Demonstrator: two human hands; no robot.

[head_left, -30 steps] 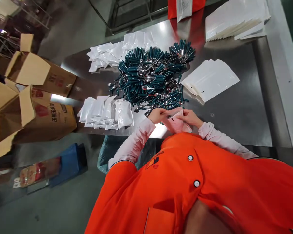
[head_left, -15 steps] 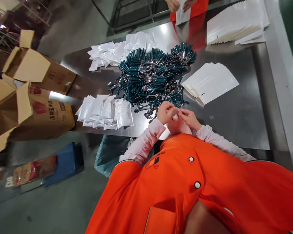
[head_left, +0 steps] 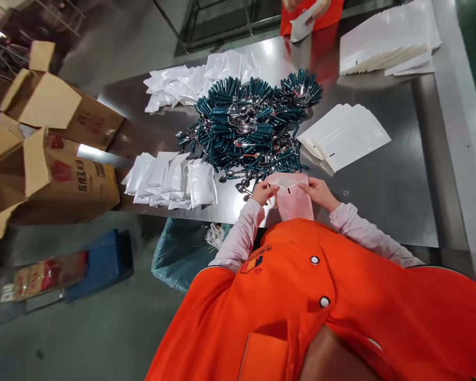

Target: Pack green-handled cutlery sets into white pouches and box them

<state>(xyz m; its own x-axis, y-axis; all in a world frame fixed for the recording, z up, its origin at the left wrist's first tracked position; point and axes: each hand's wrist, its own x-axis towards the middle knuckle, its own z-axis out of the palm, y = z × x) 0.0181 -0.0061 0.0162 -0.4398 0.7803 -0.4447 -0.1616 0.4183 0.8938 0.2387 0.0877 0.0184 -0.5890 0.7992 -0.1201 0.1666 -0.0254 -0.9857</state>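
Note:
Both my hands hold one white pouch [head_left: 291,198] upright at the near edge of the steel table [head_left: 384,180]. My left hand [head_left: 264,191] pinches its left top corner and my right hand [head_left: 320,191] pinches its right top corner. Just beyond them lies a big heap of spoons with dark green handles [head_left: 254,124]. A stack of flat empty white pouches [head_left: 343,135] lies to the right of the heap. A row of filled white pouches [head_left: 170,180] lies to the left of my hands.
More filled pouches [head_left: 194,79] lie at the far left and a tall stack of flat pouches [head_left: 388,37] at the far right. A co-worker's hands [head_left: 305,10] hold a pouch across the table. Open cardboard boxes [head_left: 51,164] stand on the floor at left, with a green bag [head_left: 178,251] under the table.
My hands have spread apart along the pouch's top edge, so the pouch now shows flat between them. The co-worker's hands have come into view at the far edge.

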